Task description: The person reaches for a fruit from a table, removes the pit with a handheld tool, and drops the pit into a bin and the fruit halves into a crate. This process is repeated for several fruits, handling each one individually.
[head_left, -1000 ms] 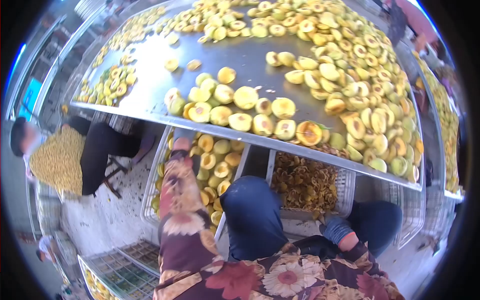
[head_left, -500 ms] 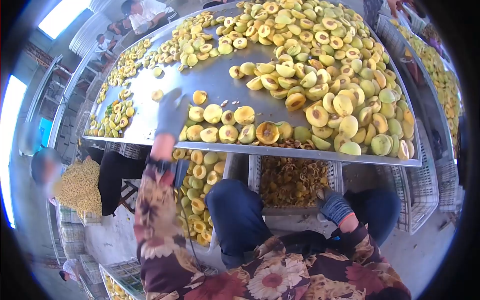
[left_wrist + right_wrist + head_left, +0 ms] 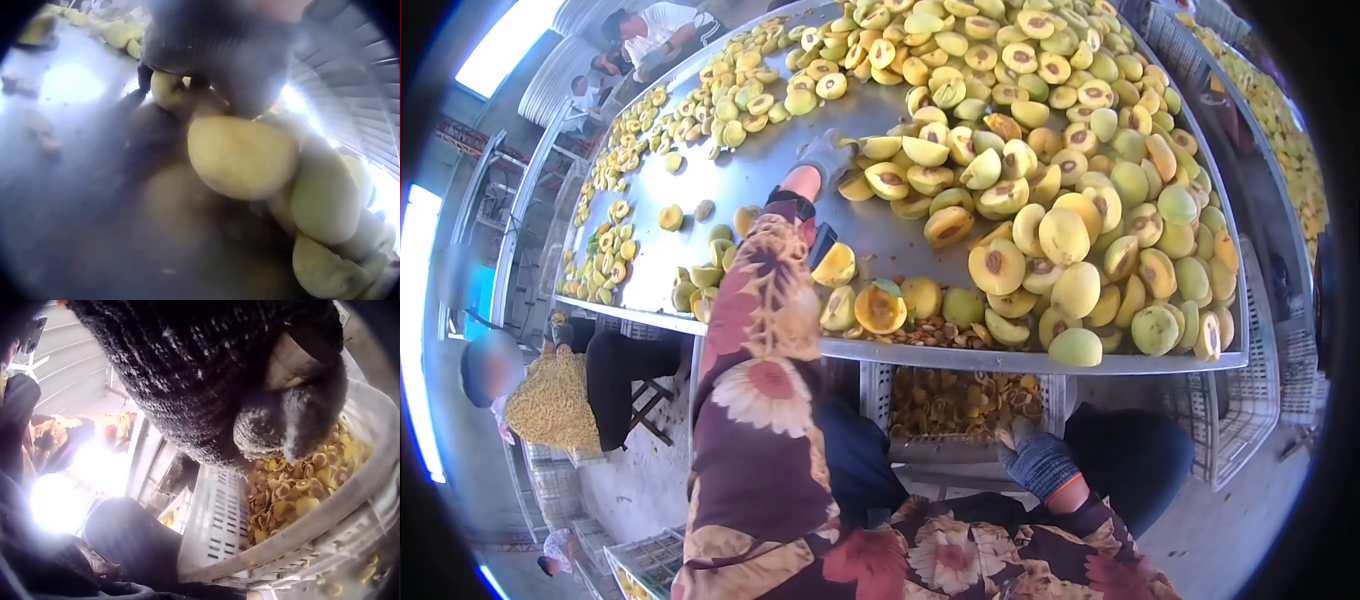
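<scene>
My left hand (image 3: 828, 158), in a grey glove, reaches over the metal table (image 3: 765, 180) to the near edge of a heap of peach halves (image 3: 1000, 190). In the left wrist view its fingers come down among the fruit, right behind a pale yellow half (image 3: 240, 156); the fingertips are partly hidden. Low in front of my lap, my right hand (image 3: 1040, 462), in a blue-grey knitted glove, stays over a white crate (image 3: 212, 509) of brown pits and scraps (image 3: 294, 494). Its curled fingers hold a small tan, metal-looking tool (image 3: 290, 362), mostly covered by the glove.
Several peach halves (image 3: 880, 308) lie along the table's raised front rim (image 3: 1000, 358), beside a little pile of scraps (image 3: 930, 333). Smaller fruit is heaped at the table's left end. A seated person (image 3: 550, 390) is at the left, and stacked crates (image 3: 1245, 400) stand at the right.
My left hand has risen from below the table edge, crossed the tabletop and moved right to the fruit heap. The right hand stays low over the crate. The head view has shifted.
</scene>
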Motion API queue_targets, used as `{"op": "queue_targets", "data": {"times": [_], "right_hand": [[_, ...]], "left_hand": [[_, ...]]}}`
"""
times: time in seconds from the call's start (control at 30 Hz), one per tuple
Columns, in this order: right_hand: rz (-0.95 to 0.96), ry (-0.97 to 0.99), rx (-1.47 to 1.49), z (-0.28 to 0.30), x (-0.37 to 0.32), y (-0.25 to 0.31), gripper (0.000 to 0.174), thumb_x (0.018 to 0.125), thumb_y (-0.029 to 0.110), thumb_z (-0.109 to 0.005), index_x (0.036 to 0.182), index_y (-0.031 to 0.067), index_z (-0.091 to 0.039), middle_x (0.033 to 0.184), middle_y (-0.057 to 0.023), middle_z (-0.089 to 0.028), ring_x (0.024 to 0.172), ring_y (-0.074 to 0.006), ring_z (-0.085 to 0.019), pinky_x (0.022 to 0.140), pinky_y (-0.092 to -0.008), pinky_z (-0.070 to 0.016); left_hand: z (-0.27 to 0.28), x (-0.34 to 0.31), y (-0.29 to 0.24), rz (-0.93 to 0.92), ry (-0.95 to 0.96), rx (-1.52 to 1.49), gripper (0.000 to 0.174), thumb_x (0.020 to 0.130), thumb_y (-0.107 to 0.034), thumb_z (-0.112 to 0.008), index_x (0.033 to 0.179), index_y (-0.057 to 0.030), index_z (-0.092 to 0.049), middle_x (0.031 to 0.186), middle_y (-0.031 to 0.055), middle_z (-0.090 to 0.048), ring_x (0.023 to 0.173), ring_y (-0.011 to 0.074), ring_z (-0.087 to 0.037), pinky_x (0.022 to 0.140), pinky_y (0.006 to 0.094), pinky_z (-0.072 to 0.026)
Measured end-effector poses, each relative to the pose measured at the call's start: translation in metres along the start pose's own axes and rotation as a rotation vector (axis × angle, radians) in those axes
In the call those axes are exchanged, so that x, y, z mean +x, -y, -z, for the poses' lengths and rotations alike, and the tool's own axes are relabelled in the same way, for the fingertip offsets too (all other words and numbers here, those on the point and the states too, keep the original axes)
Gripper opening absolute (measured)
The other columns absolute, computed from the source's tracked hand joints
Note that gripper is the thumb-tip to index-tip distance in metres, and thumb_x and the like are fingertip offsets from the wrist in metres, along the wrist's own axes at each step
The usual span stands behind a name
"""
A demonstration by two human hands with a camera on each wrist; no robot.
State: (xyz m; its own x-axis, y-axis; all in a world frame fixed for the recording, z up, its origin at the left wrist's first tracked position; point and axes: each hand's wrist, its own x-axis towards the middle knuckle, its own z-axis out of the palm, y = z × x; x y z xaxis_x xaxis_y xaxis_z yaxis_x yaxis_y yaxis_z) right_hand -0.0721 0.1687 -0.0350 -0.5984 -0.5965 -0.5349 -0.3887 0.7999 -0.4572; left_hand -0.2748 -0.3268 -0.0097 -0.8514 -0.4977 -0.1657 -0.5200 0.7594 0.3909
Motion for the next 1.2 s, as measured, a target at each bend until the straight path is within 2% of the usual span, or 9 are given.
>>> {"op": "queue_targets", "data": {"times": [0.2,0.33,0.43,0.67,0.8,0.9,0.93,1.17,1.2], "right_hand": [[0.098,-0.052,-0.052,-0.013,-0.002,0.005,0.038,0.083,0.038,-0.055,0.103,0.0054,-0.055,0.078,-0.0183,-0.064,0.074,-0.0354,-0.063,0.067,-0.0459,-0.0501],[0.148,-0.124,-0.089,-0.020,-0.006,0.005,0.038,0.084,0.038,-0.054,0.102,0.0053,-0.056,0.080,-0.0195,-0.064,0.074,-0.0356,-0.063,0.066,-0.0465,-0.0500],[0.020,-0.057,-0.076,-0.008,-0.013,0.008,0.036,0.086,0.038,-0.053,0.101,0.0058,-0.056,0.080,-0.0206,-0.063,0.075,-0.0365,-0.063,0.066,-0.0471,-0.0497],[0.508,-0.785,0.374,0.042,-0.047,0.055,0.037,0.079,0.018,-0.070,0.108,0.0041,-0.051,0.090,-0.0178,-0.059,0.077,-0.0378,-0.061,0.068,-0.0424,-0.0493],[0.503,-0.887,0.443,0.042,-0.068,0.065,0.033,0.081,0.021,-0.068,0.106,0.0070,-0.052,0.093,-0.0169,-0.061,0.080,-0.0373,-0.062,0.076,-0.0446,-0.0484],[0.086,-0.299,-0.119,0.032,-0.056,0.032,0.034,0.084,0.021,-0.063,0.112,0.0053,-0.052,0.074,-0.0184,-0.062,0.072,-0.0358,-0.063,0.066,-0.0408,-0.0502],[0.067,-0.351,-0.086,0.027,-0.062,0.031,0.028,0.086,0.031,-0.058,0.102,0.0090,-0.051,0.086,-0.0207,-0.063,0.079,-0.0359,-0.063,0.063,-0.0419,-0.0514],[0.376,-0.753,0.129,0.039,-0.069,0.080,0.030,0.085,0.028,-0.058,0.102,0.0030,-0.052,0.072,-0.0222,-0.061,0.070,-0.0380,-0.062,0.063,-0.0465,-0.0494],[0.389,-0.790,0.106,0.038,-0.067,0.083,0.031,0.085,0.027,-0.058,0.100,0.0007,-0.052,0.073,-0.0233,-0.061,0.070,-0.0389,-0.062,0.064,-0.0470,-0.0489]], "left_hand": [[0.018,-0.089,0.018,-0.083,0.236,-0.195,0.059,0.073,-0.032,-0.072,0.121,-0.0019,-0.054,0.109,0.0136,-0.064,0.097,0.0201,-0.060,0.082,0.0308,-0.0473],[0.032,-0.157,-0.024,-0.234,-0.142,0.160,0.061,0.072,-0.033,-0.074,0.120,-0.0013,-0.052,0.107,0.0136,-0.063,0.102,0.0210,-0.058,0.087,0.0312,-0.0467],[0.034,-0.197,-0.034,-0.354,-0.225,-0.496,0.056,0.075,-0.022,-0.071,0.122,0.0006,-0.049,0.112,0.0122,-0.059,0.099,0.0208,-0.059,0.087,0.0302,-0.0475],[0.002,-0.337,-0.092,0.063,0.675,-2.173,0.044,0.093,-0.037,-0.047,0.119,-0.0027,-0.050,0.113,0.0164,-0.055,0.080,0.0230,-0.059,0.068,0.0330,-0.0511],[-0.011,-0.383,-0.115,0.059,0.755,-2.283,0.054,0.094,-0.052,-0.038,0.116,-0.0042,-0.053,0.103,0.0169,-0.060,0.070,0.0202,-0.056,0.055,0.0288,-0.0459],[-0.033,-0.383,-0.105,0.008,0.869,-2.275,0.056,0.095,-0.054,-0.036,0.113,-0.0046,-0.053,0.097,0.0160,-0.062,0.068,0.0199,-0.056,0.055,0.0290,-0.0463],[-0.034,-0.385,-0.104,0.023,0.853,-2.199,0.054,0.095,-0.054,-0.035,0.109,-0.0052,-0.054,0.094,0.0158,-0.063,0.068,0.0195,-0.057,0.057,0.0295,-0.0468],[-0.051,-0.398,-0.117,0.129,0.477,-1.896,0.059,0.094,-0.057,-0.030,0.108,-0.0047,-0.055,0.094,0.0128,-0.065,0.079,0.0231,-0.062,0.067,0.0321,-0.0493],[-0.047,-0.405,-0.118,0.132,0.488,-2.010,0.044,0.092,-0.044,-0.049,0.108,-0.0033,-0.054,0.096,0.0121,-0.064,0.085,0.0249,-0.062,0.073,0.0331,-0.0496]]}}
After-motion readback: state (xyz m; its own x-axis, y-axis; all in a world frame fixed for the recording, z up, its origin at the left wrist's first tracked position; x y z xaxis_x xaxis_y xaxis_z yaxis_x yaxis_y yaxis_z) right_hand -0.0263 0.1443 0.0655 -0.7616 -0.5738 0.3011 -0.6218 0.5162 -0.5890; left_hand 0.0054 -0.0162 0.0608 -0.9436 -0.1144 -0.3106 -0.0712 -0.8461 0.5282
